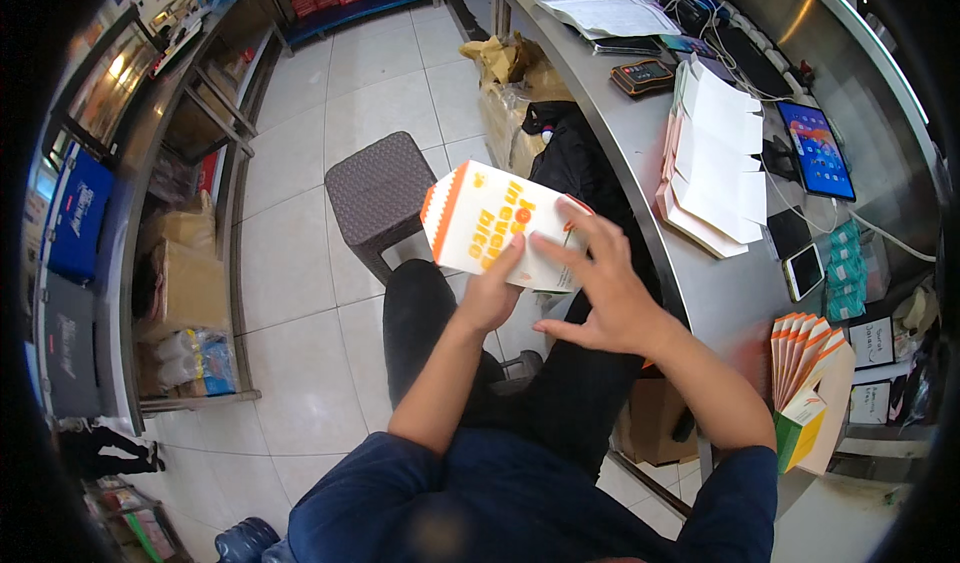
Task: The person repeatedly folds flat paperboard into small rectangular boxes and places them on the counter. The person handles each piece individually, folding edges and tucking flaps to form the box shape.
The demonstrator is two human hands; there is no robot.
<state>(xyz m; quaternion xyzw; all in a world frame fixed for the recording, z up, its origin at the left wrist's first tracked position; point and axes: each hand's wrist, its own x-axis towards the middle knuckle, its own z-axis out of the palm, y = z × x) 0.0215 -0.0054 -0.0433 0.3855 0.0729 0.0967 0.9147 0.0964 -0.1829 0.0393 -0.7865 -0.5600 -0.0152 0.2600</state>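
A white paperboard food carton (499, 222) with an orange zigzag edge and printed lettering is held above my lap. My left hand (489, 297) grips it from below, thumb pressed on the printed face. Over the carton's right end hovers my right hand (615, 293), fingers spread; whether its fingertips touch the board cannot be told. On the steel table to my right, a stack of flat white carton blanks (716, 162) lies with the plain side up. Nearer me, several orange-edged cartons (802, 360) stand nested together at the table's edge.
A brown plastic stool (379, 184) stands on the tiled floor ahead. The steel table (712, 285) carries a lit tablet (816, 150), a phone (805, 272), an orange-black handheld device (643, 77) and cables. Below it hangs a black bag (574, 150). A steel counter with shelves (146, 188) runs along the left.
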